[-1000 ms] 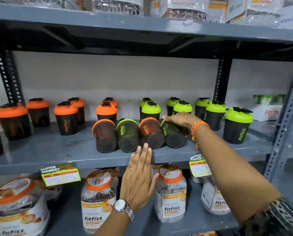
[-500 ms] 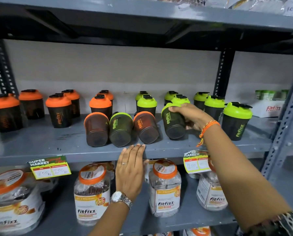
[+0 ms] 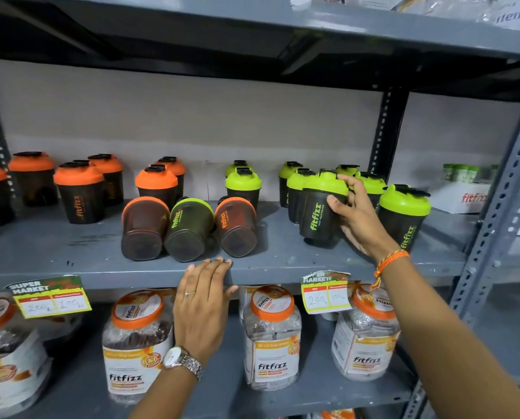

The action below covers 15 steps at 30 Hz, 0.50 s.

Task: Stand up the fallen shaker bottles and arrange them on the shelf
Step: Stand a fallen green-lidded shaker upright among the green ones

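My right hand (image 3: 355, 220) grips a green-lidded shaker bottle (image 3: 318, 213), nearly upright and slightly tilted, with its base low over the grey middle shelf (image 3: 71, 255) among the standing green ones. Three shakers lie on their sides with bases toward me: an orange-lidded one (image 3: 143, 229) at left, a green-lidded one (image 3: 189, 229) in the middle, another orange-lidded one (image 3: 236, 226) at right. My left hand (image 3: 202, 300) rests flat against the shelf's front edge, just below the fallen bottles, holding nothing.
Upright orange-lidded shakers (image 3: 80, 193) fill the shelf's left, upright green-lidded ones (image 3: 403, 213) the right. Price tags (image 3: 326, 293) hang from the shelf edge. Large Fitfizz jars (image 3: 272, 337) stand on the lower shelf. A grey upright post (image 3: 494, 225) bounds the right.
My right hand lifted the rightmost fallen green-lidded shaker, turned it upright and carried it right toward the standing green ones. My left hand rose to the shelf edge.
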Each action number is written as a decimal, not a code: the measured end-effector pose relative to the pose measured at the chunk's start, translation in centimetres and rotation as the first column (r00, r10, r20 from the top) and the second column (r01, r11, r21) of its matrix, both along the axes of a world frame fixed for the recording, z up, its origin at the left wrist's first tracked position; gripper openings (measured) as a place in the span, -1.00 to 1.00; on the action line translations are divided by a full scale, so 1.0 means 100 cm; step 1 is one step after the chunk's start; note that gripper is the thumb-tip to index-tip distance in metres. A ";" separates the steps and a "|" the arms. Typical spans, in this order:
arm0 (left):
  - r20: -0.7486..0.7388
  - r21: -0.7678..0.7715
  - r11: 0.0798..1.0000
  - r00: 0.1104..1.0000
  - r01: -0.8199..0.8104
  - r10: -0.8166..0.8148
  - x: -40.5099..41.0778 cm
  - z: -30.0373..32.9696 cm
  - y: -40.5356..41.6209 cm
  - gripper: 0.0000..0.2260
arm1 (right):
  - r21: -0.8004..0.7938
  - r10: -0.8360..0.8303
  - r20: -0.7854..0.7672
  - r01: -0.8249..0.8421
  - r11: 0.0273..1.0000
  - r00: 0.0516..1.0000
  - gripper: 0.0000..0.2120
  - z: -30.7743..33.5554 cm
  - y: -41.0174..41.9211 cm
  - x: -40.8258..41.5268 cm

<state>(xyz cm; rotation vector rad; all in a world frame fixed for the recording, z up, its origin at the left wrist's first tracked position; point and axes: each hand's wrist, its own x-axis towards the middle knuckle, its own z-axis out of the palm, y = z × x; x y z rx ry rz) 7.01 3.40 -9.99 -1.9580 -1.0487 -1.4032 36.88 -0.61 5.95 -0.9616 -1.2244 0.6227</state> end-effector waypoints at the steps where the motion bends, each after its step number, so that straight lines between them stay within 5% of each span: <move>1: -0.001 -0.003 1.000 1.000 -0.003 0.003 0.001 0.000 0.000 -0.64 | 0.023 0.013 0.004 -0.013 1.000 1.000 -0.57 -0.004 0.000 0.003; 15: 0.030 -0.028 0.999 0.999 -0.018 0.018 0.003 0.004 -0.010 -0.58 | 0.112 -0.056 0.353 0.018 0.994 0.934 -0.48 -0.024 -0.002 0.020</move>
